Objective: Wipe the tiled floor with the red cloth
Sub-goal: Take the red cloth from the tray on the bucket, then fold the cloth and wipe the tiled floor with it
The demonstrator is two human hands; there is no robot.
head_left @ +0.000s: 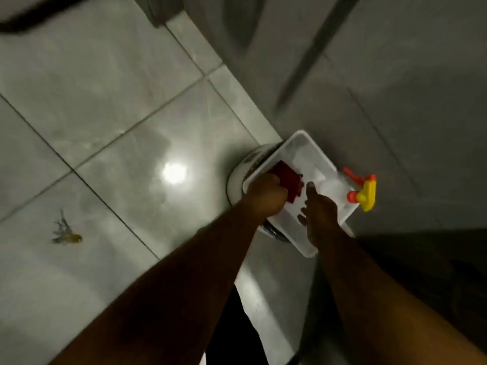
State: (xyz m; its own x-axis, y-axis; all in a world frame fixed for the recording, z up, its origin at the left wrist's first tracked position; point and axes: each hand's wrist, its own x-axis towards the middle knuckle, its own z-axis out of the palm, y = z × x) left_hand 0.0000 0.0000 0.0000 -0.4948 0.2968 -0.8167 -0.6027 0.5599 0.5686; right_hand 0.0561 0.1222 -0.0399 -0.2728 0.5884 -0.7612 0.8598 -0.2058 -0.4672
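The red cloth (288,179) lies bunched inside a white rectangular tub (313,150) that rests on a round white object by the wall. My left hand (266,196) is closed on the cloth's near edge at the tub's rim. Beside it, my right hand (320,209) reaches into the tub with fingers apart and its thumb up; a bit of red shows under its fingers, and I cannot tell whether it grips the cloth. The pale glossy tiled floor (113,106) spreads to the left, with a bright lamp reflection on it.
A spray bottle with a yellow and orange trigger head (365,192) lies at the tub's far side. A small yellowish scrap with streaks (67,234) sits on the floor at left. Grey wall tiles (395,88) rise on the right. A dark cable crosses the top left corner.
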